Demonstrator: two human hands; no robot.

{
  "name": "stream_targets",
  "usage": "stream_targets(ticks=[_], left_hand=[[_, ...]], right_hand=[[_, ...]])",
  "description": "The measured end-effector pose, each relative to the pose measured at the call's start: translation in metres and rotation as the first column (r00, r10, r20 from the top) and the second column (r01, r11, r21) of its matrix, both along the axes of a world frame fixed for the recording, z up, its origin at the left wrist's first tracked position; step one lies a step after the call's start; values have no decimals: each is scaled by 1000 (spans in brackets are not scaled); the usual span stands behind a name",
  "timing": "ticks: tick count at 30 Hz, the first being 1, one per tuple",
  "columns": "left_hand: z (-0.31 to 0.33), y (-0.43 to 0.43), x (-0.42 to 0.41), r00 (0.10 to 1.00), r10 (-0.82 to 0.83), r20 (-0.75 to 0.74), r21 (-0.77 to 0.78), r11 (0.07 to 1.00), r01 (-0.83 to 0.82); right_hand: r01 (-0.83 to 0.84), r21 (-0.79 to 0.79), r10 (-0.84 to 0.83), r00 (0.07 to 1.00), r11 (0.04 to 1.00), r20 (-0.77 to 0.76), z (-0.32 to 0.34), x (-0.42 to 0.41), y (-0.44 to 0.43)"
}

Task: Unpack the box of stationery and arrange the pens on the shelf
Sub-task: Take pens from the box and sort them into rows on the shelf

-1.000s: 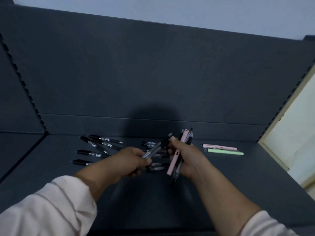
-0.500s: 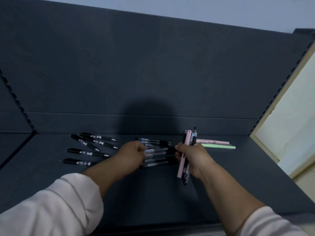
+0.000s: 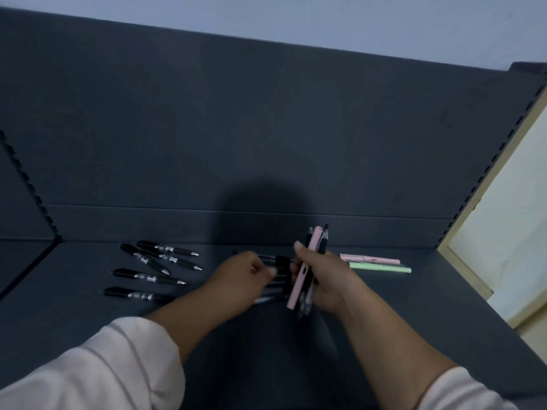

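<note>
It looked like a shop, or a shop's stockroom; the sign of it was the fitting, a dark grey metal display shelf [image 3: 88,335] with a plain back panel [image 3: 266,128] rising behind it; a slotted upright [image 3: 500,149] with a row of notches ran up the right side, and a second upright [image 3: 29,184] ran up the left; stationery lay grouped by kind, black pens [image 3: 148,261] at the left, a pink pen [image 3: 370,258] and a green pen [image 3: 381,268] at the right; a pale bare wall [image 3: 325,16] showed above.

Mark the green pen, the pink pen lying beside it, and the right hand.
green pen [image 3: 381,268]: head view, mid-barrel.
lying pink pen [image 3: 370,259]: head view, mid-barrel.
right hand [image 3: 331,276]: head view, middle of hand.
</note>
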State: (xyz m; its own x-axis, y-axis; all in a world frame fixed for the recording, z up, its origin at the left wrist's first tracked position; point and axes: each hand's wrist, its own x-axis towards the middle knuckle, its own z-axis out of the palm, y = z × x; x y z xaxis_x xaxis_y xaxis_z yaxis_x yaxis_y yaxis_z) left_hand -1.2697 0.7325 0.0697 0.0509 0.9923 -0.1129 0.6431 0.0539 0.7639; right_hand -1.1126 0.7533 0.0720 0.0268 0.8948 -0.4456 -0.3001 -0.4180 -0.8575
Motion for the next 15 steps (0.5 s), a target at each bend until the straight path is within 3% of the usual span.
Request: stream_targets(ticks=[3,10,15], left_hand=[[8,-7,9,963,-42,266,-185,978,94],[19,-12,-6,923,24,384,-234,970,72],[19,-10,1,919,34,393,-259,963,75]], right_hand=[[-61,-22,57,988,998,-142,6,-17,3],[-156,-8,147,948,988,-283,11,-27,1],[-215,14,212,949,977,-234,7,-20,0]])
